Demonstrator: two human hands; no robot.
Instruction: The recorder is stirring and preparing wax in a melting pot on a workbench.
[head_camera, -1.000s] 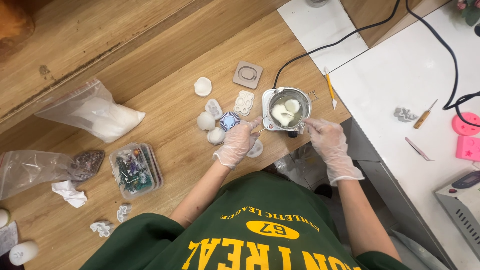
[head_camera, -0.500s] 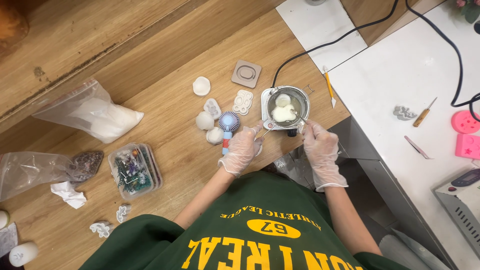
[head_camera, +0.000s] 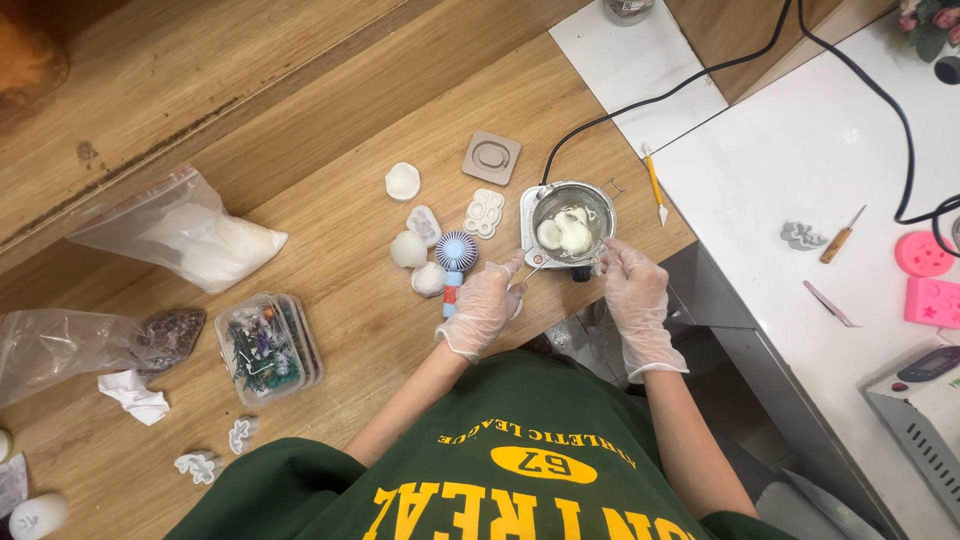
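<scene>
- Wooden surface (head_camera: 330, 150), white one adjoining on the right.
- Small metal pot (head_camera: 571, 217) with white lumps (head_camera: 566, 233) sits on a little hotplate (head_camera: 535, 245) near the surface's near-right edge.
- Left hand (head_camera: 482, 305), gloved, fingers pinched on a thin metal tool (head_camera: 533, 268) at the pot's near-left.
- Right hand (head_camera: 632, 288), gloved, fingertips closed at the pot's near-right rim.
- Pale moulds (head_camera: 418, 235) and a small striped fan (head_camera: 457, 250) just left.
- Clear box (head_camera: 268, 347) and plastic bags (head_camera: 180, 230) farther left.
</scene>
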